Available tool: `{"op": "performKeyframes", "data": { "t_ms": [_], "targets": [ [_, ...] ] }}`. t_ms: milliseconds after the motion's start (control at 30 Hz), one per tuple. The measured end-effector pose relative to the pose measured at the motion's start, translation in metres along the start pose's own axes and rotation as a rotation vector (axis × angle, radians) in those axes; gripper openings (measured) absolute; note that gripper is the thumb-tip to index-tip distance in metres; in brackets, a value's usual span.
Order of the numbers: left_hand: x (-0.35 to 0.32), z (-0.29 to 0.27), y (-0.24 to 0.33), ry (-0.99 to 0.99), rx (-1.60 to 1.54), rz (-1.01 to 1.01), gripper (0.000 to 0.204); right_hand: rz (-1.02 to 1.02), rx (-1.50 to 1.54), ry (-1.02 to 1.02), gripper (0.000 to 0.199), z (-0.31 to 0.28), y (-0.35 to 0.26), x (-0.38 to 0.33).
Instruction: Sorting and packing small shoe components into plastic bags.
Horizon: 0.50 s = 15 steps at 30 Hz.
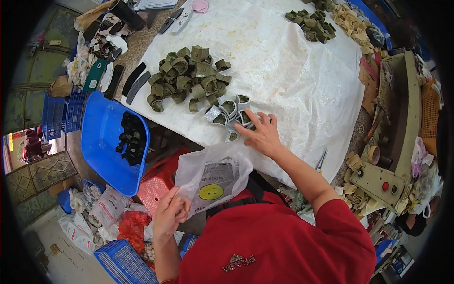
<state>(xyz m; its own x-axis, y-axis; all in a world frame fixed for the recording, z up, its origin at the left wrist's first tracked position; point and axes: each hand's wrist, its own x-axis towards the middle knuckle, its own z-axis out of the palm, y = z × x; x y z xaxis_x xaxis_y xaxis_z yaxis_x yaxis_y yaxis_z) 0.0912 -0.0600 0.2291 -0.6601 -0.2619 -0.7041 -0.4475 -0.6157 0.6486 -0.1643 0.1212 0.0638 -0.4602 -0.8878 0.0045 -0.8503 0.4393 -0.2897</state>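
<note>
I'm spreading my right hand (261, 134), fingers apart, over grey-green curved pieces (230, 113) at frame centre, while my left hand (171, 212) is pinching the clear plastic bag (213, 176) lower down.

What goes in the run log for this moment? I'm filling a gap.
left hand: grips clear plastic bag edge | right hand: on grey curved pieces, white sheet | blue tub: beside
</note>
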Motion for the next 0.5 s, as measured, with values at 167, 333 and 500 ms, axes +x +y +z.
{"op": "performKeyframes", "data": {
  "t_ms": [167,333,500],
  "targets": [
    [0.012,0.015,-0.011,-0.019,-0.374,0.069,0.026,-0.086,-0.051,0.243,0.045,0.019,0.022,0.013],
    [0.03,0.027,-0.02,-0.178,-0.711,-0.109,0.033,0.189,0.301,0.232,0.043,0.011,0.05,0.0],
    [0.034,0.048,-0.016,-0.237,-0.708,-0.117,0.04,0.553,1.677,0.073,0.05,-0.079,0.008,-0.009]
  ]
}}
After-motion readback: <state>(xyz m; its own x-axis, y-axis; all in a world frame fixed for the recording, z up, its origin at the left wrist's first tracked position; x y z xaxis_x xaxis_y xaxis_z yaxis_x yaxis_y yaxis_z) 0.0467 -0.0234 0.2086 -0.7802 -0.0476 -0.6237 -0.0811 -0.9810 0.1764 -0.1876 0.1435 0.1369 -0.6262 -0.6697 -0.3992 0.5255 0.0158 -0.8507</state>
